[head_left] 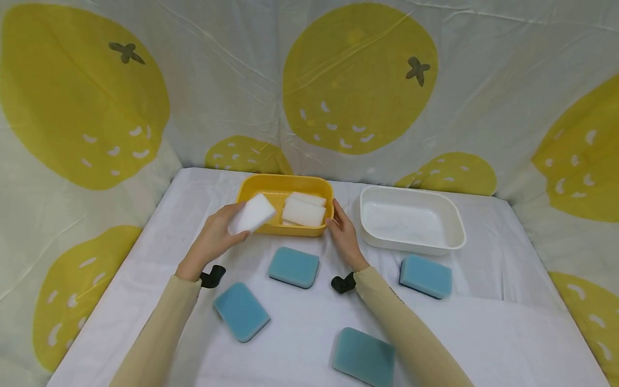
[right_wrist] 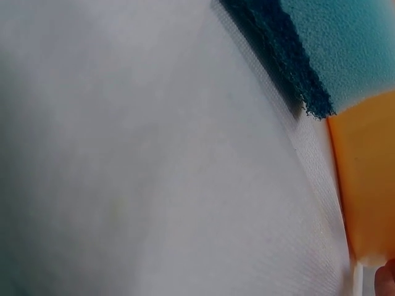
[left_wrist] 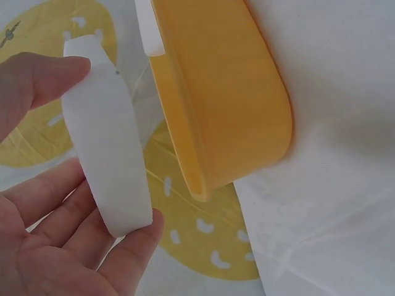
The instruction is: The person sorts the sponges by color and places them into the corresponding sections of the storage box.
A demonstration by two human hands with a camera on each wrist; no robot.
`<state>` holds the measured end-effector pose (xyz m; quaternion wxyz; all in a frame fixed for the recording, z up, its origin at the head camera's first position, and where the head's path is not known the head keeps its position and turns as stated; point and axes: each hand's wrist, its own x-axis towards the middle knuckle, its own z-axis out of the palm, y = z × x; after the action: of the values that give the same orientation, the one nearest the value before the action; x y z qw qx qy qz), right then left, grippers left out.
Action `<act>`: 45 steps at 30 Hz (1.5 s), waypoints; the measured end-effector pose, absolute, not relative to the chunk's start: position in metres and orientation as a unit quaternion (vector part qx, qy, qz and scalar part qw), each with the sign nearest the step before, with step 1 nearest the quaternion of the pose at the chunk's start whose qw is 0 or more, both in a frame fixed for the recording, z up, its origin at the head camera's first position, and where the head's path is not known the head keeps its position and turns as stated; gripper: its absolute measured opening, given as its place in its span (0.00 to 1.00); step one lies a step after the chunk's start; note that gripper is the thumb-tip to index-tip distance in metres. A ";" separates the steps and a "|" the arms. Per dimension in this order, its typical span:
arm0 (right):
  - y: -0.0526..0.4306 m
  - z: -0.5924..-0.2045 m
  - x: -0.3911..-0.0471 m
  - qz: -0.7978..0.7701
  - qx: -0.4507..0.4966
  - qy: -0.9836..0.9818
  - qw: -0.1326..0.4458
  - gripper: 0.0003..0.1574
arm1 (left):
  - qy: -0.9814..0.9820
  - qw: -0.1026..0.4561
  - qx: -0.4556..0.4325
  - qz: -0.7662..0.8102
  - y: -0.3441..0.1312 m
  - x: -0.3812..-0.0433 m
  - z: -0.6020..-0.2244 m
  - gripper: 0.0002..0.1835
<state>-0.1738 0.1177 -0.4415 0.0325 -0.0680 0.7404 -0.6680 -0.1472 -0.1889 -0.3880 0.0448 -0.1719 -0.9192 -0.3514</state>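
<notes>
My left hand (head_left: 217, 231) pinches a white sponge (head_left: 253, 213) between thumb and fingers, over the left near part of a yellow plastic basin (head_left: 290, 231). In the left wrist view the white sponge (left_wrist: 108, 135) is seen edge-on, apart from the basin wall (left_wrist: 234, 92). More white sponges (head_left: 304, 211) lie stacked inside the basin's right half. With fairly straight fingers, my right hand (head_left: 345, 236) touches the basin's right side near its front corner. Only a fingertip (right_wrist: 386, 280) of it shows in the right wrist view.
Several blue sponges with dark undersides lie on the white cloth, one (head_left: 294, 267) just in front of the basin, others at left (head_left: 242, 312), front (head_left: 364, 356) and right (head_left: 426, 276). A white basin (head_left: 411, 244) stands to the right. Lemon-print fabric (head_left: 232, 97) surrounds the table.
</notes>
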 end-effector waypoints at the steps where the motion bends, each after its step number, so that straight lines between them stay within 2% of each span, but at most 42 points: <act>1: 0.118 -0.442 -0.174 -0.667 -0.068 0.741 0.033 0.37 | -0.920 0.043 -0.170 -0.351 -0.188 -0.149 -0.387 0.36; 26: 0.118 -0.441 -0.174 -0.666 -0.073 0.742 0.035 0.37 | -0.933 -0.028 -0.111 -0.341 -0.172 -0.192 -0.380 0.38; 29: 0.119 -0.452 -0.179 -0.670 -0.069 0.739 0.036 0.37 | -0.934 -0.039 -0.102 -0.339 -0.171 -0.196 -0.383 0.39; 45: 0.121 -0.475 -0.187 -0.669 -0.063 0.740 0.016 0.36 | -0.931 -0.041 -0.117 -0.344 -0.163 -0.213 -0.398 0.39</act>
<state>-0.1872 0.1212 -0.4754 0.0163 -0.0627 0.7404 -0.6690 -0.2134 -0.1631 -0.3984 -0.0406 -0.1166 -0.9309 -0.3438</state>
